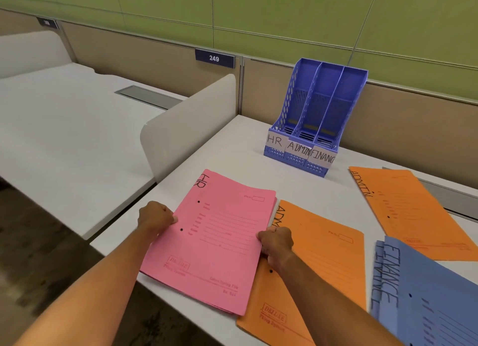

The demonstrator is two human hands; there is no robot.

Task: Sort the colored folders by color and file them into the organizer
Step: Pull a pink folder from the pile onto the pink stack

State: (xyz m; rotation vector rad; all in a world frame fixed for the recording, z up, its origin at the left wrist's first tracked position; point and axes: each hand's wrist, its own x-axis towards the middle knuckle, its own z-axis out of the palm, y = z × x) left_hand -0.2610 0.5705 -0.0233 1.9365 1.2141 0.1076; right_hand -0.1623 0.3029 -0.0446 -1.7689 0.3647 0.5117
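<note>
A stack of pink folders (219, 239) marked HR lies at the desk's near left. My left hand (155, 216) grips its left edge and my right hand (276, 243) grips its right edge. An orange folder (323, 263) marked ADMIN lies under the right hand, partly beneath the pink stack. A second orange ADMIN folder (411, 211) lies farther right. Blue folders (424, 294) marked FINANCE sit at the near right. The blue three-slot organizer (314, 118), labelled HR, ADMIN and FINANCE, stands upright at the back with nothing in its slots.
The white desk (232, 151) ends at a beige partition wall (413, 118) behind the organizer. A low white divider (186, 123) separates this desk from the neighbouring one on the left. A plate numbered 249 (214, 58) hangs on the partition.
</note>
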